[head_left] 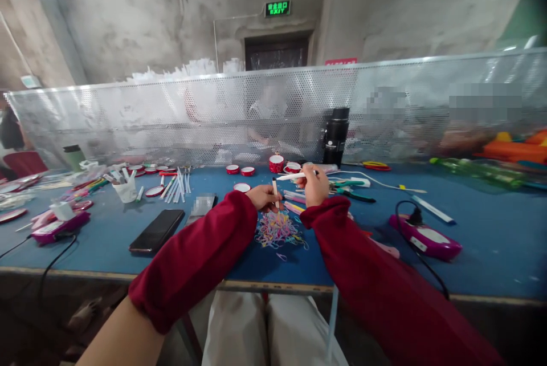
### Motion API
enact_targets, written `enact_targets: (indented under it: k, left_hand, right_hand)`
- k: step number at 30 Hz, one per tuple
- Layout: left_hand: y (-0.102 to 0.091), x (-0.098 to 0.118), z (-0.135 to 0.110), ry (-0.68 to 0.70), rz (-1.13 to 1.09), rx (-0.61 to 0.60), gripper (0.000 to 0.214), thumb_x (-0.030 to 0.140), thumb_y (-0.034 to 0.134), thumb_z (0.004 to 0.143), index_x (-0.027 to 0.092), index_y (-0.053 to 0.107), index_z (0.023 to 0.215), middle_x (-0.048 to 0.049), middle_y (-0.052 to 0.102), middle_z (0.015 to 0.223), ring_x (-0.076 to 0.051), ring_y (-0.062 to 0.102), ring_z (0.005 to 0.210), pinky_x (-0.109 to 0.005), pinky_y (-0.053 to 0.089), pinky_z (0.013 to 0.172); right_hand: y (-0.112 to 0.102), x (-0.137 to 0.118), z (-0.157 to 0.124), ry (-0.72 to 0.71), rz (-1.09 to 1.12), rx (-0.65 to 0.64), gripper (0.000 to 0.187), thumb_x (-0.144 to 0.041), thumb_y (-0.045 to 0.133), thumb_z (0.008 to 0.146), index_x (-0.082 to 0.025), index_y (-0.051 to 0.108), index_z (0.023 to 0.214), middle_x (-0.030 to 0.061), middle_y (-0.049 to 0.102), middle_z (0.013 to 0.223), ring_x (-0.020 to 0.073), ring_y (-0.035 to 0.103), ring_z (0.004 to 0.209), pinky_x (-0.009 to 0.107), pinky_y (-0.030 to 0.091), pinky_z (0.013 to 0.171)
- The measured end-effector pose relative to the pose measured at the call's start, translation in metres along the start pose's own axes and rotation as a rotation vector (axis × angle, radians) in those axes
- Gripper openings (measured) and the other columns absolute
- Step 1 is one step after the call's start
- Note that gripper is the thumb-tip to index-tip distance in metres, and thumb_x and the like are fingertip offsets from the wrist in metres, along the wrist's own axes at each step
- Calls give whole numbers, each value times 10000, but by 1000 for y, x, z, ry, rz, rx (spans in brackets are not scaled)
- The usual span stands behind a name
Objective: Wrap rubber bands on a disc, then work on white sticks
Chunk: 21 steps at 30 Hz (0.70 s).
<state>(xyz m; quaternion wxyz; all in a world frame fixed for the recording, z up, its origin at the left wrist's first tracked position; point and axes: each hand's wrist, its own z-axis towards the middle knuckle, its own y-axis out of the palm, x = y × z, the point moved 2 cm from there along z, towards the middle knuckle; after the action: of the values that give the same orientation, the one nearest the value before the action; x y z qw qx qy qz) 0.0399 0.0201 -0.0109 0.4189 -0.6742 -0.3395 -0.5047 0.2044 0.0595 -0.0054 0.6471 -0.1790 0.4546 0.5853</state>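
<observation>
Over the blue table, my left hand [264,198] pinches a short, pale stick with a dark top end [276,190], held roughly upright. My right hand [315,184] has its fingers closed round a white, pen-like stick [293,175], whose thin end points left, just above the pale stick. Beneath both hands lies a heap of small pastel loops [276,232], too small to make out exactly. One loose loop [281,256] rests in front of the heap. Several pastel sticks [294,206] lie between and behind my hands.
A black phone [157,231] lies left of my left arm. Purple power strips [427,239] sit at both sides, with cords. Behind stand red-patterned rolls [276,163], a black bottle [335,138] and a perforated metal screen [192,118]. Green-handled pliers [354,192] lie right of my right hand.
</observation>
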Motion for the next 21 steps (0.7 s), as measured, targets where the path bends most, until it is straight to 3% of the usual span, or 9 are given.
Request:
enact_targets:
  k: [5,16,21]
  left_hand:
    - [-2,-4,3,16,2,-15,170,221,660,828,148,536,919,12,669,689,-63,591,505,-151,363,452]
    - [0,-3,2,17,-11,-19,36,116,518,886,149,503,881,10,661,675,-70,597,494,-159,354,431]
    - [0,-3,2,21,-19,-11,114,170,627,836,147,527,886,6,662,682,-75,600,503,-157,361,447]
  right_hand:
    - [0,2,1,2,5,-12,283,-443,590,747,-187,564,630,-47,531,416,73,438,353,177,333,365]
    - [-1,2,3,13,4,-12,302,-470,606,741,-190,564,635,-46,533,421,79,435,356,186,340,365]
    - [-1,0,1,0,15,-7,302,-464,598,746,-191,559,624,-46,531,421,78,441,360,186,349,375]
